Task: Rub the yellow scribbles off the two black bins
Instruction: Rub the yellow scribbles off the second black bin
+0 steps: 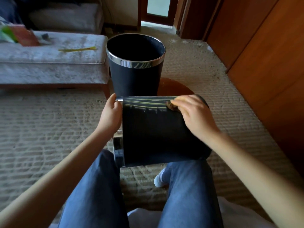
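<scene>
Left hand (110, 112): we're gripping the bin (156, 134) by its rim.
Right hand (192, 111): we're pinching a rag (171, 105), rubbing yellow lines (148, 102).
Progress: the far bin (134, 79) is showing scribbles (139, 64) too.

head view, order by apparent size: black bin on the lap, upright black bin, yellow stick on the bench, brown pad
1. black bin on the lap (nearer camera, so unsure)
2. upright chrome-rimmed black bin
3. thin yellow stick
4. small brown pad
</scene>
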A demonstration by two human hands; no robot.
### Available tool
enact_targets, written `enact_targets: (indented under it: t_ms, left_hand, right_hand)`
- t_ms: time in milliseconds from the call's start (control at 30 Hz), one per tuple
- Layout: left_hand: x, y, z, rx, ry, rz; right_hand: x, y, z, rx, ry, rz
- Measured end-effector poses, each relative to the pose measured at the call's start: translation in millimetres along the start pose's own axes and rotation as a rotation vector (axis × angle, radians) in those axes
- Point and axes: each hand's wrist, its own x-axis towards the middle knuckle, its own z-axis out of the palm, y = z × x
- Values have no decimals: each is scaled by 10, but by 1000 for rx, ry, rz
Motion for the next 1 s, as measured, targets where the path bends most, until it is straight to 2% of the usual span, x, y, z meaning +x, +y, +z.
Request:
enact_targets:
  t_ms: [100, 200, 333, 533, 667, 800, 933, 1000]
  left_hand:
    - [128, -74, 3, -48, -14, -13]
    - [121, -86, 0, -49, -49, -7]
    - [-66, -50, -1, -71, -17, 31]
    - [-215, -118, 8, -35, 21, 97]
    - [-207, -141, 2, -129, -5, 70]
    - [-112, -125, 0, -169, -3, 5]
    - [-144, -136, 0, -150, 5, 5]
    - [-226, -135, -1, -135, 12, 28]
  right_hand:
    - [-649, -213, 56, 44, 104, -44]
    - [-1002, -288, 112, -49, 124, -132]
    - [-605, -334, 147, -81, 199, -84]
    - [233, -229, 142, -75, -20, 16]
    - [-224, -425, 74, -103, 104, -8]
    - [-930, -585, 57, -98, 157, -131]
    - [-668, -591, 84, -83, 171, -106]
    - [-297, -584, 114, -66, 117, -70]
